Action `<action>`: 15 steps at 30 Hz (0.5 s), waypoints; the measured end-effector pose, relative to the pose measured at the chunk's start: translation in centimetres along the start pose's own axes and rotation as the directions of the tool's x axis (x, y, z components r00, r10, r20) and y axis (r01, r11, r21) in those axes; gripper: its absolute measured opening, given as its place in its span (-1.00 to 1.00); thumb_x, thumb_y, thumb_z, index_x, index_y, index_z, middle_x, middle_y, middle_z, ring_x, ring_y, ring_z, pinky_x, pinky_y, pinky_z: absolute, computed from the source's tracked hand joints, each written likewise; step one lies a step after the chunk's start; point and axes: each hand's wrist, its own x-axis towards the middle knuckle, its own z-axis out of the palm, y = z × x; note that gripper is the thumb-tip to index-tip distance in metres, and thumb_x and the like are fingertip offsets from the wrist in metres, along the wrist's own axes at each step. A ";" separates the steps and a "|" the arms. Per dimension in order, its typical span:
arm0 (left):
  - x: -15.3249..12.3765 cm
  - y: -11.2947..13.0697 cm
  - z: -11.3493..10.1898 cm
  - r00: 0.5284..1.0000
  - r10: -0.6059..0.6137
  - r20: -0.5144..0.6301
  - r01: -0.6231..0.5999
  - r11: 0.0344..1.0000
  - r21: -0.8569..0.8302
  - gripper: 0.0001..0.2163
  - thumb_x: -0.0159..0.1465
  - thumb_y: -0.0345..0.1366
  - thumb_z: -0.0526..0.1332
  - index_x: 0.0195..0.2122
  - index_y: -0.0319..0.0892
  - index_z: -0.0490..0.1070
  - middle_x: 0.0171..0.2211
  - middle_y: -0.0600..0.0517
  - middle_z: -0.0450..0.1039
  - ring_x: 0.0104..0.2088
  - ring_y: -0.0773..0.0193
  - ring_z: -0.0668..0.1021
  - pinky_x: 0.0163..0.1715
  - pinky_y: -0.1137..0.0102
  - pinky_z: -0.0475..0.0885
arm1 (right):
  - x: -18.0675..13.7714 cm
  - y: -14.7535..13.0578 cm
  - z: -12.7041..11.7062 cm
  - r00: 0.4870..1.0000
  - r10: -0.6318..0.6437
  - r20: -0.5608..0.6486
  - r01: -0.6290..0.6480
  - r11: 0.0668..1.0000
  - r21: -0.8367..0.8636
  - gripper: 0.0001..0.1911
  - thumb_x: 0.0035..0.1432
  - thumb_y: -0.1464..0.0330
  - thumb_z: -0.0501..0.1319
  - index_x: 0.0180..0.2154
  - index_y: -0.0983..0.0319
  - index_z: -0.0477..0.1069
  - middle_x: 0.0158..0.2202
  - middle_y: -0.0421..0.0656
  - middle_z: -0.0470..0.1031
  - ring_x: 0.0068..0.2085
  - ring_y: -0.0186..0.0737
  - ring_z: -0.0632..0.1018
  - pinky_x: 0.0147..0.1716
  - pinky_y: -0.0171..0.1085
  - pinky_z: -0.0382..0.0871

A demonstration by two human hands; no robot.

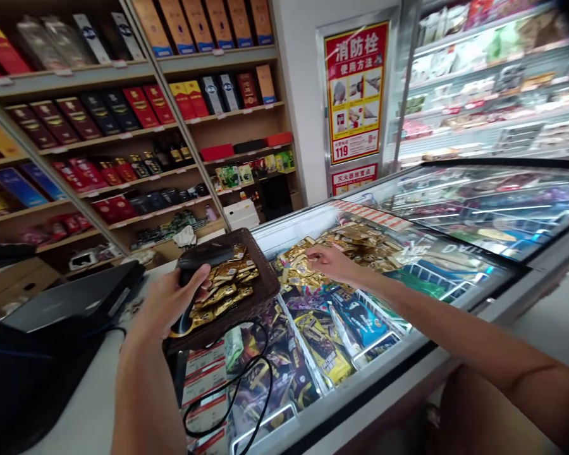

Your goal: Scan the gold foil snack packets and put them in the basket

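My left hand is closed around a black barcode scanner, whose black cable loops down over the freezer. The scanner hangs over a dark woven basket that holds several gold-wrapped packets. My right hand reaches into the open chest freezer and its fingers pinch a gold packet from a pile of gold packets. Other wrapped ice creams fill the wire compartments below my forearm.
A black till screen stands on the white counter at the left. Shelves of boxed bottles fill the back wall. A red fire-hose poster hangs by a chilled cabinet. Glass lids cover the freezer's right part.
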 end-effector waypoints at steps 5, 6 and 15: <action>0.2 -1.5 -1.5 0.994 -0.013 -0.108 0.007 0.999 -0.054 -0.49 -0.01 0.19 0.23 -0.37 -0.23 0.44 -0.41 -0.06 0.56 -0.39 0.11 0.60 -0.40 0.41 0.44 | 6.3 -4.9 9.2 0.960 -0.198 0.201 0.259 0.899 -0.353 -0.80 0.16 0.32 0.17 -0.20 0.25 0.48 -0.13 -0.04 0.49 -0.21 -0.18 0.51 -0.18 -0.26 0.33; 0.2 -1.7 -1.7 0.993 -0.013 -0.115 0.006 0.998 -0.063 -0.50 -0.01 0.18 0.23 -0.37 -0.22 0.45 -0.40 -0.06 0.56 -0.38 0.11 0.61 -0.40 0.41 0.45 | 7.5 -5.3 11.1 0.950 -0.201 0.241 0.284 0.876 -0.390 -0.81 0.17 0.35 0.15 -0.22 0.26 0.49 -0.16 -0.03 0.50 -0.17 -0.14 0.51 -0.19 -0.26 0.32; -0.1 -2.2 -2.1 0.991 0.018 -0.129 -0.034 0.992 -0.124 -0.51 0.01 0.17 0.23 -0.37 -0.23 0.46 -0.39 -0.07 0.56 -0.40 0.15 0.60 -0.40 0.41 0.45 | 14.9 -5.6 20.3 0.678 -0.380 0.629 0.734 0.408 -0.544 -0.43 0.10 0.63 0.12 0.12 0.12 0.26 0.20 -0.01 0.22 0.15 0.01 0.28 -0.02 -0.11 0.24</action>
